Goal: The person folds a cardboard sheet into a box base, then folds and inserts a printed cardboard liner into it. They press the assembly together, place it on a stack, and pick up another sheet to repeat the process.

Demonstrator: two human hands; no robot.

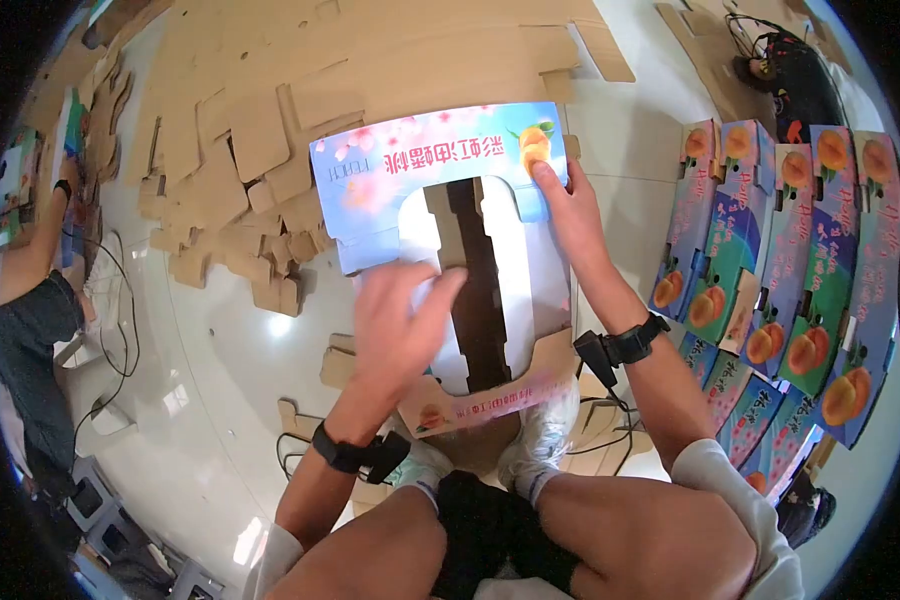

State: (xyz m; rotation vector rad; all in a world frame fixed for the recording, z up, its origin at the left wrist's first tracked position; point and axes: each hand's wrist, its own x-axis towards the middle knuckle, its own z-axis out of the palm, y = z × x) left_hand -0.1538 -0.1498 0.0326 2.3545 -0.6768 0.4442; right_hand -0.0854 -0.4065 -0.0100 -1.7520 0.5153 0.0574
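Observation:
A printed cardboard fruit box (450, 150), pink and blue with peaches and Chinese lettering, is in front of me above my feet. Its lettering appears upside down from here. A large rounded opening in the middle shows the dark inside, and a flap (490, 405) with pink print lies at the near end. My right hand (570, 210) grips the far right corner, thumb on the printed face and the other fingers mostly hidden. Motion smears my left hand (400, 315), which is over the left side of the opening; its grip cannot be made out.
Flat brown cardboard sheets (390, 60) cover the floor ahead and to the left. Rows of folded printed boxes (770, 250) stand at the right. Another person's arm (35, 230) is at the far left, near black cables (128, 340). Grey crates (110, 530) stand lower left.

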